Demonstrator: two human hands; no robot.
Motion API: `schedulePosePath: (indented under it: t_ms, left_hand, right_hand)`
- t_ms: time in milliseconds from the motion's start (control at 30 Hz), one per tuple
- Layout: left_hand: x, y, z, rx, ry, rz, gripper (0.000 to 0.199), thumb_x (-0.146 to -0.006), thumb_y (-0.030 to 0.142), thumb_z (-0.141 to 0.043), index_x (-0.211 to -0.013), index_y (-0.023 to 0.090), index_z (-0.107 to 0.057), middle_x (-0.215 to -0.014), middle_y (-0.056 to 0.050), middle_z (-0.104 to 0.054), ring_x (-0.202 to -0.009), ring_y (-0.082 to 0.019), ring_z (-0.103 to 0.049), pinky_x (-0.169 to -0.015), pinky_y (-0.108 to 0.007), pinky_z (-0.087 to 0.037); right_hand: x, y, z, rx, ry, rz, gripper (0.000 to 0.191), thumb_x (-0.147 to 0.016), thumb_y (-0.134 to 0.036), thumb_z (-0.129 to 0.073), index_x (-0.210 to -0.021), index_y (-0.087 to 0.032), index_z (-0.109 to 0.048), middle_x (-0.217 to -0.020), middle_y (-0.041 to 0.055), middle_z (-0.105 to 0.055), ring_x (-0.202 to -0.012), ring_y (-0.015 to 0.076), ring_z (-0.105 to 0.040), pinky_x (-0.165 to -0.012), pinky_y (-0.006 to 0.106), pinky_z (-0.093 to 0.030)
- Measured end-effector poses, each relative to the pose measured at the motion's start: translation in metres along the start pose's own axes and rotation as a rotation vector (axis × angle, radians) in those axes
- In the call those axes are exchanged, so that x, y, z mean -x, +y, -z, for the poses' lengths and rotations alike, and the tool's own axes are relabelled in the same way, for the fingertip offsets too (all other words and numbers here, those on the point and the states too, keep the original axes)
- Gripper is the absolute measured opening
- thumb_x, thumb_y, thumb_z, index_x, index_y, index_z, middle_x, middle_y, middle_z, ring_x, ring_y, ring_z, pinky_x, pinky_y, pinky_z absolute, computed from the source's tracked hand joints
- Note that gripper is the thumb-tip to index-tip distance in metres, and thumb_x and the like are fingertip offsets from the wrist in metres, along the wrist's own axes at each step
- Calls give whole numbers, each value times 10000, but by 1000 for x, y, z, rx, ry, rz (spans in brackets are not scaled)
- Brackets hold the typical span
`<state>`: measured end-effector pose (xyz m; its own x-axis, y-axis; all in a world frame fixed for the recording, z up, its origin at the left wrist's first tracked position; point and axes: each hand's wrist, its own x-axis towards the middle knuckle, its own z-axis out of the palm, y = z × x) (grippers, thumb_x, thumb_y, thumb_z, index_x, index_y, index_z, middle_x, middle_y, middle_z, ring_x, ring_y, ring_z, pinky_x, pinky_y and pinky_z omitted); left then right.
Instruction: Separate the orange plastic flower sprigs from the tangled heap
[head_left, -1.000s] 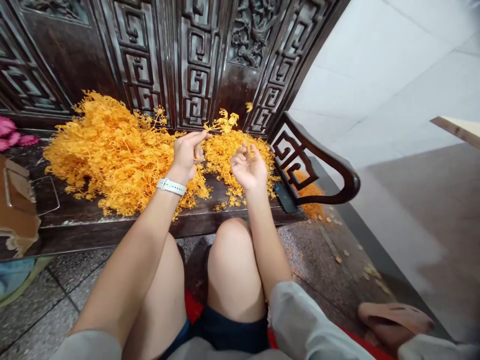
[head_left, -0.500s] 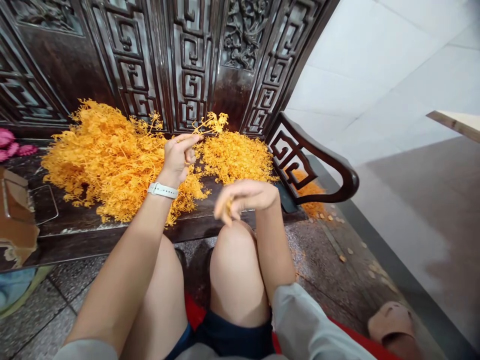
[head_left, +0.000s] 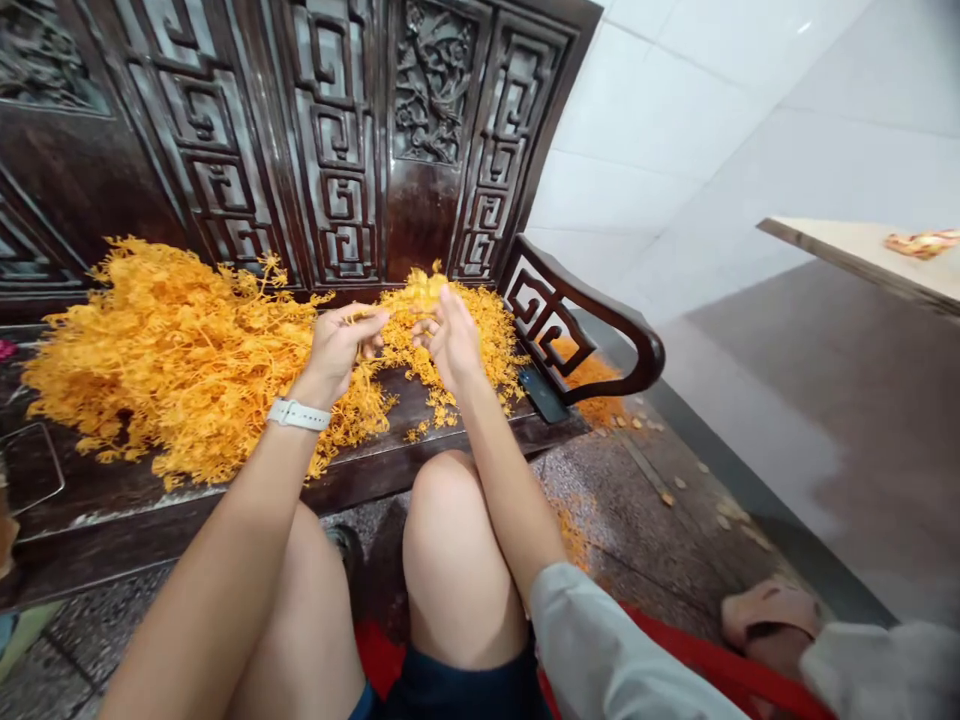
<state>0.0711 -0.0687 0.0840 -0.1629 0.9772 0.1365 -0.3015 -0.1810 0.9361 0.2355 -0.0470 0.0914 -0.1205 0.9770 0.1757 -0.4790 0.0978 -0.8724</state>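
My left hand (head_left: 341, 348), with a pale watch strap at the wrist, pinches the thin stem of an orange plastic-looking flower sprig (head_left: 420, 292). The sprig's head points right, over a smaller heap of orange pieces (head_left: 480, 320) on the bench seat. Close beside that head is my right hand (head_left: 454, 340), its fingers raised and apart; whether they touch the sprig I cannot tell. A large tangled pile of orange sprigs (head_left: 187, 360) lies to the left, against my left hand and wrist.
The dark carved bench (head_left: 180, 540) has a curved armrest (head_left: 637, 350) on the right. A phone (head_left: 541, 395) lies by it. Orange scraps (head_left: 600, 385) and pale bits dot the floor. A board's corner (head_left: 840, 250) juts in at right, above a slipper (head_left: 772, 615). A bent wire (head_left: 52, 480) is at left.
My right hand has moved up from above my knee to the sprig's head, and its fingers have opened. My left hand still pinches the sprig. The view has shifted right.
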Motion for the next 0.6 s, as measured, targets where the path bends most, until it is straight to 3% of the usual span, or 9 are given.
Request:
schedulePosePath:
  t_ms: [100, 267, 367, 467, 533, 600]
  left_hand:
    - [3, -3, -1, -78, -56, 40, 262, -594, 255, -917, -800, 160, -787, -738, -41, -731, -630, -149, -666, -578, -255, -512]
    - [4, 2, 1, 264, 39, 60, 101, -717, 180, -724, -797, 213, -672, -1000, -40, -788, -793, -166, -725, -678, -273, -570]
    - [2, 6, 0, 227, 51, 83, 90, -730, 163, -685, -809, 206, -695, -938, -46, -761, -690, -129, -662, -556, -218, -486]
    - [3, 9, -6, -6, -14, 61, 119, -792, 280, -783, -843, 178, -748, -829, -69, -728, -584, -99, -561, -420, -190, -289]
    - [8, 11, -11, -178, -56, 41, 268, -817, 400, -849, -863, 156, -750, -744, -53, -701, -498, -57, -463, -406, -183, -203]
    - [16, 13, -16, -333, -99, 28, 348, -874, 435, -830, -902, 97, -753, -674, -25, -659, -464, -8, -426, -464, -141, -210]
  right_hand:
    - [0, 8, -1, 95, 51, 98, 450, -830, -550, -840, -976, -241, -546, -791, -46, -645, -540, 76, -518, -504, 244, -426]
    - [-7, 19, 13, 47, 143, 95, 505, -830, -542, -848, -1006, -258, -470, -699, -74, -640, -492, 74, -476, -466, 218, -381]
    - [-11, 20, 15, 109, 132, 37, 504, -851, -552, -833, -1006, -270, -445, -659, -84, -634, -452, 71, -444, -433, 209, -352]
    - [-10, 13, 6, 188, 47, 34, 448, -887, -544, -812, -973, -260, -476, -626, -91, -581, -442, 55, -427, -415, 182, -325]
    - [-4, 6, -2, 198, -14, 22, 381, -922, -484, -795, -1001, -248, -507, -613, -110, -526, -444, 32, -421, -425, 139, -304]
    - [6, -2, -6, 200, -60, 6, 255, -979, -358, -738, -1037, -230, -526, -597, -140, -452, -431, -5, -407, -451, 91, -269]
